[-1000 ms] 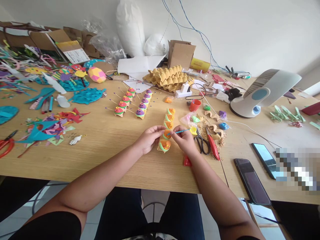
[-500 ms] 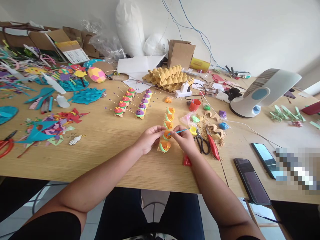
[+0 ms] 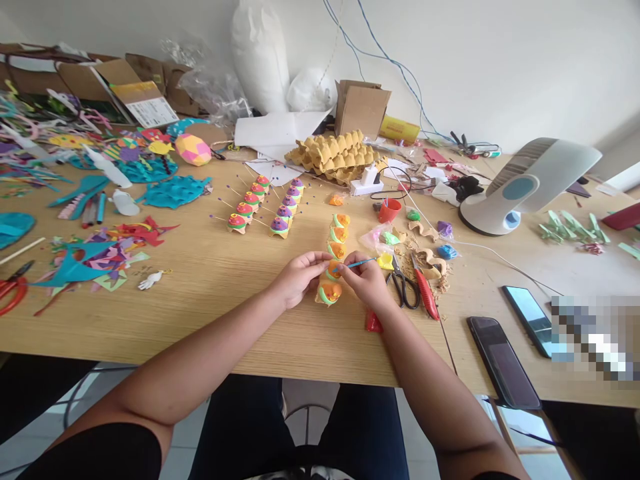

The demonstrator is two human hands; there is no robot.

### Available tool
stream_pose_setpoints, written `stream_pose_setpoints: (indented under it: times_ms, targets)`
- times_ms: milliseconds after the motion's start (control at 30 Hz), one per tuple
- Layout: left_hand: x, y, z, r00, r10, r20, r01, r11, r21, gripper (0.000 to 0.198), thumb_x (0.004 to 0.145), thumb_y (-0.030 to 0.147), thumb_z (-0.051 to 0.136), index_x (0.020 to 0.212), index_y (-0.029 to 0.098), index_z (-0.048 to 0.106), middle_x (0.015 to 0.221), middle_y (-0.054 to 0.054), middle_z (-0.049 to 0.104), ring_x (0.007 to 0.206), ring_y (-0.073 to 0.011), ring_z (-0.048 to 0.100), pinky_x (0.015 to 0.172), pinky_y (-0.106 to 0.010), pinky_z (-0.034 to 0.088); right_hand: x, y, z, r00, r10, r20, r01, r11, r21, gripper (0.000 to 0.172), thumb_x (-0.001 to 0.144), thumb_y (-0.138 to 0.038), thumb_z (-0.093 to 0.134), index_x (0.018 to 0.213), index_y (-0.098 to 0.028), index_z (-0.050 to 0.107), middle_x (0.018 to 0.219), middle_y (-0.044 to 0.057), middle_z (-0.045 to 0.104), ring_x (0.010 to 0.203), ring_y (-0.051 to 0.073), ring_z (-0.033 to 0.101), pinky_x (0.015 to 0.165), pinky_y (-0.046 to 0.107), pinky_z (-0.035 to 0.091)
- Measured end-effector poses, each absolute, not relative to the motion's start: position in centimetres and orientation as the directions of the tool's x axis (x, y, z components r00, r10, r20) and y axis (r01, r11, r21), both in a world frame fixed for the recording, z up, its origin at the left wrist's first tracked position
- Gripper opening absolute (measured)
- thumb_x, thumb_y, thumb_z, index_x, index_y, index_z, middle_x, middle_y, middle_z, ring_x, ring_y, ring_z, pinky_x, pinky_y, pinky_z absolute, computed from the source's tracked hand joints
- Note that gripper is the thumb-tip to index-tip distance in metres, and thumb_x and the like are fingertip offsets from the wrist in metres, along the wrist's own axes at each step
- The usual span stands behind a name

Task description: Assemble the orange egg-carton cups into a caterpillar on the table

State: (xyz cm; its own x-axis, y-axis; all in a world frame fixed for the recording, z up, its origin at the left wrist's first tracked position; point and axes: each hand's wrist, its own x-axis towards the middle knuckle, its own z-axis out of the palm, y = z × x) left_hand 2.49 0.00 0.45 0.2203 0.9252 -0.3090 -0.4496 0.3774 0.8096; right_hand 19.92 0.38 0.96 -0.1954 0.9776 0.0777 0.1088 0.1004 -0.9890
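Observation:
A strip of egg-carton cups (image 3: 330, 292) topped with orange and green clay lies in front of me, running away from my body. My left hand (image 3: 303, 277) grips its left side near the second cup, thumb and fingers closed on it. Pinched in my right hand (image 3: 367, 277) is a thin blue modelling tool (image 3: 361, 263), its tip touching the orange clay of that cup. Beyond stand two finished-looking strips, one of red and green cups (image 3: 245, 209) and one of purple cups (image 3: 283, 212), with pins stuck out at their sides.
To the right lie black scissors (image 3: 411, 293), a red-handled cutter (image 3: 426, 291), a red pot (image 3: 390, 210) and clay lumps. A white fan (image 3: 520, 187) and two phones (image 3: 503, 360) are farther right. Paper scraps (image 3: 100, 257) and red scissors (image 3: 14, 290) sit left; egg trays (image 3: 335, 157) behind.
My right hand has shifted slightly, and the blue tool's tip has moved a little on the orange clay. A pale stick has come into view at the far left.

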Motion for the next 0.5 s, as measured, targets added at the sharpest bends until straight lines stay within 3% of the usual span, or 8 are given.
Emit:
stream_pose_setpoints:
  times_ms: [167, 333, 500]
  targets:
    - [2.25, 0.32, -0.06, 0.248, 0.898, -0.364, -0.483, 0.44, 0.757, 0.02, 0.082, 0.011, 0.077, 0.1, 0.014, 0.069, 0.09, -0.005, 0.076, 0.067, -0.0125, 0.071, 0.057, -0.021, 0.057, 20.22, 0.55, 0.94, -0.129, 0.987, 0.094, -0.068, 0.086, -0.994, 0.038, 0.075, -0.052, 0.08, 0.076, -0.022, 0.056, 0.063, -0.005, 0.048, 0.056, 0.01, 0.038, 0.054, 0.025, 0.028]
    - [2.13, 0.7, -0.37, 0.26, 0.876, -0.407, -0.53, 0.482, 0.698, 0.014, 0.088, 0.006, 0.066, 0.1, 0.013, 0.069, 0.091, -0.006, 0.076, 0.071, -0.0131, 0.072, 0.059, -0.022, 0.058, 20.53, 1.13, 0.61, -0.112, 0.993, -0.025, -0.336, -0.061, -0.94, 0.035, 0.076, -0.045, 0.08, 0.076, -0.023, 0.054, 0.058, -0.008, 0.038, 0.051, 0.008, 0.028, 0.05, 0.025, 0.019]
    - [2.23, 0.63, -0.35, 0.274, 0.871, -0.408, -0.551, 0.49, 0.676, 0.013, 0.091, 0.006, 0.062, 0.1, 0.013, 0.069, 0.092, -0.007, 0.075, 0.075, -0.0132, 0.072, 0.065, -0.022, 0.058, 20.41, 1.29, 0.34, -0.2, 0.974, -0.102, -0.509, -0.192, -0.839, 0.035, 0.072, -0.038, 0.085, 0.077, -0.021, 0.054, 0.065, -0.006, 0.046, 0.057, 0.008, 0.036, 0.053, 0.022, 0.026]
